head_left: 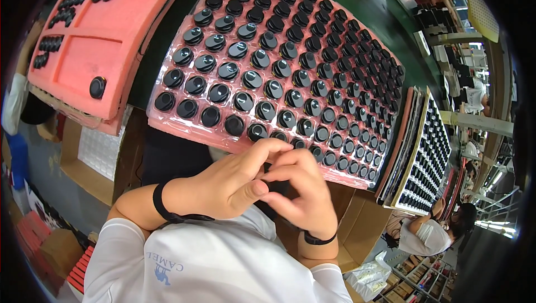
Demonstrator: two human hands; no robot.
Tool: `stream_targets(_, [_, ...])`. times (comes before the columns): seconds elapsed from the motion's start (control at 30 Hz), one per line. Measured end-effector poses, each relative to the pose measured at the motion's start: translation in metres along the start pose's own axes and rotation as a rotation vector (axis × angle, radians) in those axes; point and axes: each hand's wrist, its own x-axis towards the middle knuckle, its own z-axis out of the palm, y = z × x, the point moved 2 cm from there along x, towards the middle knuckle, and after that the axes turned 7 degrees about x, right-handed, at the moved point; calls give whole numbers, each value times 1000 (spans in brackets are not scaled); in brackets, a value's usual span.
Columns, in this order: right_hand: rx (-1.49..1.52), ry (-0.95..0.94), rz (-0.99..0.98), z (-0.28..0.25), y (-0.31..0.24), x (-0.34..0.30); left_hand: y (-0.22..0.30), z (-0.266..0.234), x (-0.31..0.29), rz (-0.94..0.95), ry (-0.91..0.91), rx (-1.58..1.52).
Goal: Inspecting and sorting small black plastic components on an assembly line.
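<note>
A pink-lined clear plastic tray [195,133] lies tilted in front of me. Rows of black round knob-like parts [234,124] with glossy grey tops fill its pockets. My left hand [237,183] is close to the tray's near edge, its index finger stretched out and its thumb apart. Curved in from the other side, my right hand [301,191] has bent fingers and a gap between them and the thumb. The fingertips of both hands meet or overlap near the left thumb. Nothing shows in either hand, though the far sides of the fingers are hidden.
A pink foam tray [84,74] with several black parts stands at the left. On the right, stacked trays [419,158] hold more parts. Open cardboard boxes [357,225] are below the work surface. Another person [427,236] sits at the far right.
</note>
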Motion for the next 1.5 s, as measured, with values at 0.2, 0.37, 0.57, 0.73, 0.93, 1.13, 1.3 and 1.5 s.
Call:
stream_targets(0.2, [-295, 368, 156, -45, 23, -14, -3, -5, -6, -52, 10, -92])
stream_targets(0.37, [-580, 369, 205, -62, 43, -14, -4, -8, -7, -7, 22, -62])
stream_targets(0.57, [-594, 304, 189, -58, 46, -6, -2, -8, -9, -15, 22, -32])
stream_targets(0.73, [-562, 269, 168, -60, 48, -6, -2, -6, -7, 2, 17, -1])
stream_targets(0.93, [-340, 328, 216, -63, 42, -14, -4, -6, -7, 24, 48, -7])
stream_targets(1.13, [239, 281, 143, -46, 22, -20, 2, -7, -2, -21, 25, 114])
stream_targets(1.3, [351, 105, 118, -31, 3, -12, 6, -7, -1, -45, 11, -24])
stream_targets(1.5, [241, 4, 33, -23, -4, -6, 8, -13, -3, 3, -34, 54])
